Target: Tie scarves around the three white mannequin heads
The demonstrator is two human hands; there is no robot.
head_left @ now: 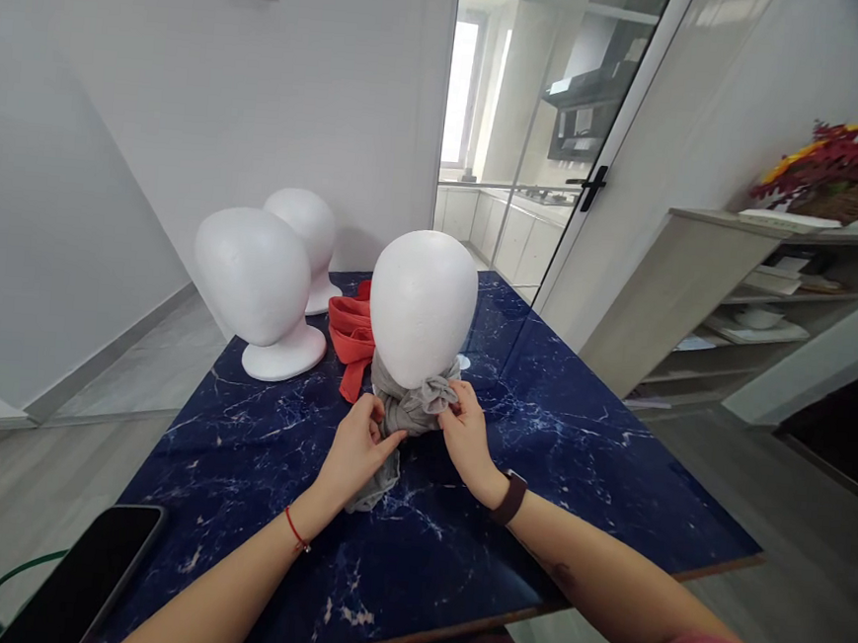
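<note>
the work area is a dark blue, white-veined table (pixel 571 496) with a glossy, marble-like top, set before a plain pale wall (pixel 329 86) and a glazed door (pixel 521 150). the gray scarf (pixel 408 417) is around the neck of the nearest foam head (pixel 423 296), which stands upright.

your right hand (pixel 469 429) is nearly closed, thumb and fingertips pinching the bunched fold at the front. your left hand (pixel 364 445) is half curled, thumb and fingertips against the wrap; whether it grips cloth cannot be told.

the step in hand appears to be securing or shaping the knot. the next move likely calls for steadying the wrap with the left hand while the right dresses the fold, without tipping the light foam.

note the materials: the scarf is thin, soft and creased, one loose end lying on the table; the foam head is smooth, matte and egg-shaped. a red cloth (pixel 352 335) lies in loose folds just beside it.
</note>
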